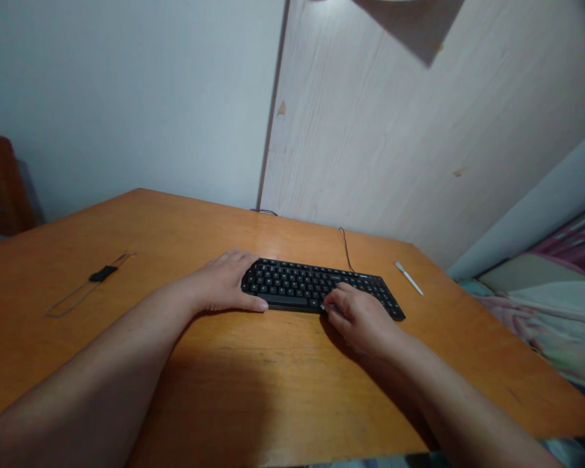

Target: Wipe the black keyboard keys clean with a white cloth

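A black keyboard (292, 285) lies flat on the wooden table in front of me. Around its left end sits my left hand (228, 281), thumb along the front edge and fingers toward the back edge, gripping it. My right hand (353, 315) rests over the front edge, right of the long space bar, with its fingers curled and pinched together. A small pale bit shows at those fingertips, too small to name. The right hand covers some of the keys beneath it.
On the wooden table (253, 383), a white pen-like stick (409, 278) lies right of the keyboard. To the left is a thin wire loop with a black piece (103, 273). A cable (346, 250) runs behind the keyboard toward the wall. A chair (4, 185) stands far left.
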### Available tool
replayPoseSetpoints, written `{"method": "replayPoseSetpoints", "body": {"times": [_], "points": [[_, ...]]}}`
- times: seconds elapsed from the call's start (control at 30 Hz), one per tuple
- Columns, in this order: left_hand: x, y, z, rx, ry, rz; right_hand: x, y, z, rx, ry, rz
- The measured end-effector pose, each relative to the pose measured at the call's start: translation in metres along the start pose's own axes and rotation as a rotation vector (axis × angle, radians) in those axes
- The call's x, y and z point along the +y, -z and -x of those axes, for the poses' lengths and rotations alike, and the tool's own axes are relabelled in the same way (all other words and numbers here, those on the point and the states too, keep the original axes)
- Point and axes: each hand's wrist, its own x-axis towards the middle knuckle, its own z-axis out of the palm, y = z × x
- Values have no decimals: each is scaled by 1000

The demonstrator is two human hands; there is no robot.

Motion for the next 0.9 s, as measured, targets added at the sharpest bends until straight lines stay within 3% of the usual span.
{"method": "replayPoseSetpoints", "body": {"times": [0.57,0.9], "points": [[-2,-2,1,6,14,-15,-5,-4,-1,54,-38,52],[8,5,4,-17,22,-22,-6,-8,-1,120,22,-74]]}}
